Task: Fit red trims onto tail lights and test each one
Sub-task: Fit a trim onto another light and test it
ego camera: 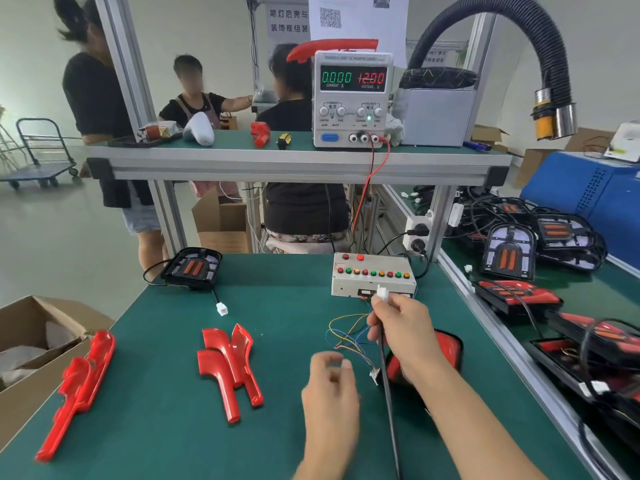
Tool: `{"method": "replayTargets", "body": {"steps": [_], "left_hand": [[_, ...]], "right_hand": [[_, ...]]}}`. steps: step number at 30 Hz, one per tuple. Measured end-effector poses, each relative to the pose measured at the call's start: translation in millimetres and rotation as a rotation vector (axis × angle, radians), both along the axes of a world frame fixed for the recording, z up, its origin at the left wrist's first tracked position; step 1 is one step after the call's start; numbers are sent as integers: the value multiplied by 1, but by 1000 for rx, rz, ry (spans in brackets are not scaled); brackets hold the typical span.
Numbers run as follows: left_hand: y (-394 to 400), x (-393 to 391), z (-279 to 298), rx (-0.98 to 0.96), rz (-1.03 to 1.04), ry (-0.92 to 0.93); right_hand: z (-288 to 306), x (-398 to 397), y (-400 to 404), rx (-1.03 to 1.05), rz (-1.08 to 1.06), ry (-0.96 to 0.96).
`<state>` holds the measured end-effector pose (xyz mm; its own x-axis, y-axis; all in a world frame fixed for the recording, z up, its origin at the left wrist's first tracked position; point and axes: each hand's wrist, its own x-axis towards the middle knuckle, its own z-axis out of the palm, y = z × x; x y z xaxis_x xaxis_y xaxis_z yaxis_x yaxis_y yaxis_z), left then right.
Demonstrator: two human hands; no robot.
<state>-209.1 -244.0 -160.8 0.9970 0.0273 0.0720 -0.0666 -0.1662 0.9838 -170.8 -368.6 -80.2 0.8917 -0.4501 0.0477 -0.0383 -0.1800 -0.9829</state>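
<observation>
- My right hand pinches the white plug at the end of the black cable, holding it up just before the test box, I judge to plug it in for testing.
- The tail light with its red trim lies under my right wrist, near the counter's right edge.
- My left hand hovers loosely curled, holding nothing.
- Spare red trims wait mid-counter, well apart from my fingers.

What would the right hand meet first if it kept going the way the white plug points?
Most likely the front of the test box: the right hand pinches the white plug just before its lower edge. Depth is unclear, so a gap may remain.
</observation>
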Motion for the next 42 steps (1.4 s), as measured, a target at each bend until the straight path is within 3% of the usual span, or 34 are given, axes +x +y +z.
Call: {"method": "replayTargets", "body": {"steps": [3,5,11,15,17,21,23,42], "left_hand": [[-7,43,5,133,-147,259],[-15,57,5,115,-231,315],[-30,66,2,37,-380,358],[-26,70,5,-1,-197,229],[-20,76,10,-113,-141,206],[-6,94,24,-526,-178,343],[-5,98,30,-585,-218,378],[3,97,30,-470,-374,375]], "right_hand": [[-1,2,-4,50,32,46],[-4,3,-4,129,19,44],[-15,4,-5,159,56,91],[-20,4,-10,52,65,95],[-21,1,-13,-49,84,109],[-21,-8,-13,-177,256,174],[-22,-10,-8,-204,324,180],[-33,-12,-11,-625,277,178]]}}
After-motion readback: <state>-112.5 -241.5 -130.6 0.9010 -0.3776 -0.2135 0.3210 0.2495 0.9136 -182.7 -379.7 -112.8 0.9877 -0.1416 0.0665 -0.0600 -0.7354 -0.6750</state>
